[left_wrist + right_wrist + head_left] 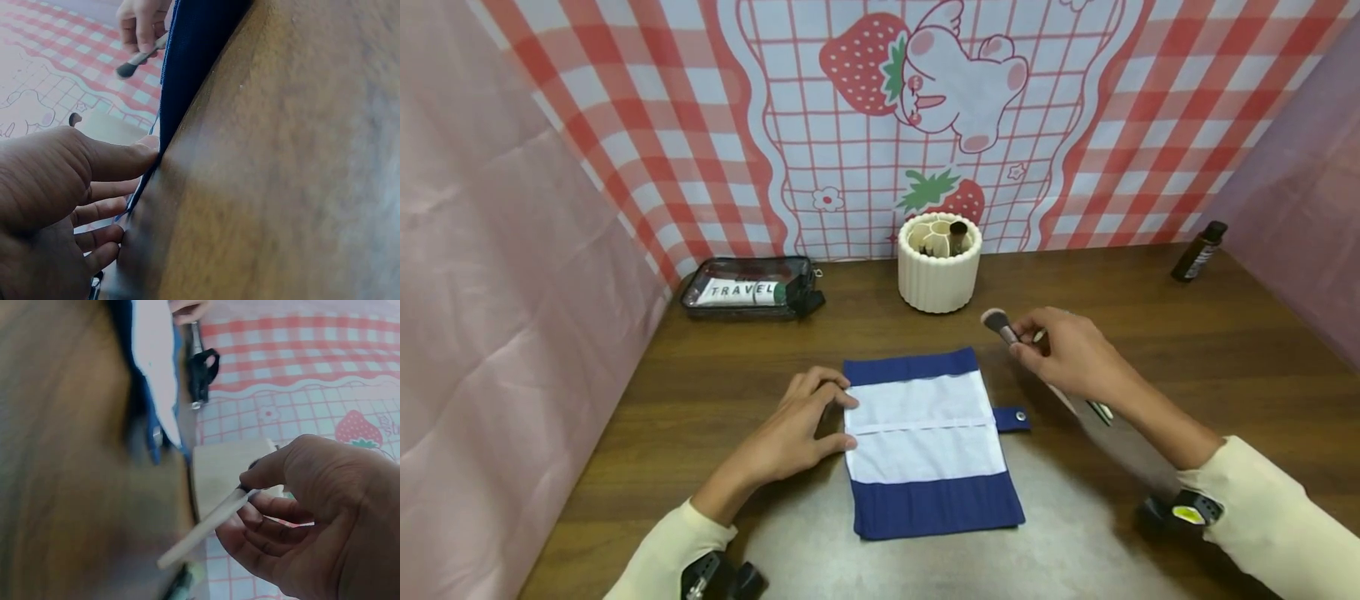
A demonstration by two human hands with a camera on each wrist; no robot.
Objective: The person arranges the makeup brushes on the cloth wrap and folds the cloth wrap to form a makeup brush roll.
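A makeup brush [997, 323] is pinched between the thumb and fingers of my right hand [1070, 354], above the table to the right of a fabric roll. Its bristles point up and left in the head view, and its pale handle [203, 530] shows in the right wrist view. The roll [925, 454] lies spread flat, white in the middle with navy bands at both ends and a snap tab [1012, 418] on its right side. My left hand [797, 433] rests at the roll's left edge, its thumb [122, 159] and fingertips touching the fabric.
A ribbed cream holder [938, 279] with divided compartments and a few brushes stands at the back. To its left lies a clear black-trimmed pouch [745, 289] containing a tube. A small dark bottle [1199, 252] stands back right. A thin greenish item [1101, 412] shows under my right forearm.
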